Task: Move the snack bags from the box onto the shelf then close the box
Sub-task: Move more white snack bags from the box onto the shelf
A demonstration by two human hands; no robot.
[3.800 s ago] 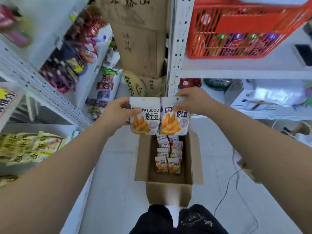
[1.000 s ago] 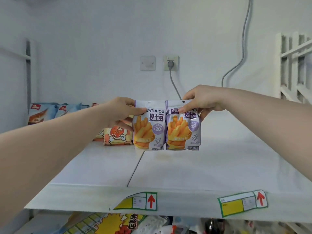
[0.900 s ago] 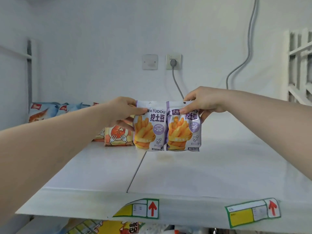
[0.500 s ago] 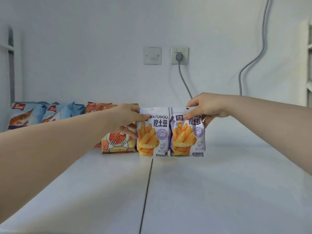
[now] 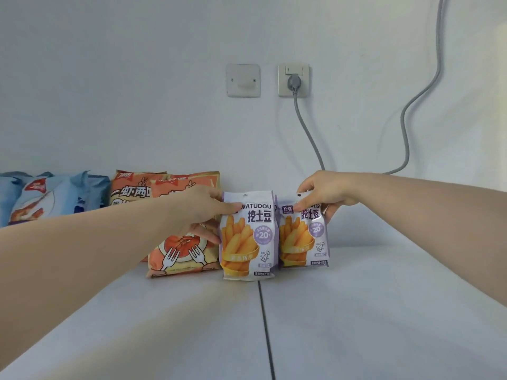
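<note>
Two purple-and-white snack bags with pictures of fries stand side by side on the white shelf [image 5: 356, 311]. My left hand [image 5: 204, 212] pinches the left snack bag [image 5: 247, 242] at its top left corner, thumb in front. The top edge of the right snack bag [image 5: 303, 237] is pinched by my right hand [image 5: 323, 196]. Both bags sit upright with their bottoms on or just at the shelf surface. The box is out of view.
Orange snack bags [image 5: 181, 253] stand just left of the purple ones, and blue snack bags [image 5: 49, 198] lie further left. A wall socket [image 5: 293, 80] with a grey cable [image 5: 310, 135] is behind on the wall. The shelf stretches bare to the right and front.
Both hands have carried the two bags from above the box up to the shelf, then further back and down onto its surface beside the orange bags.
</note>
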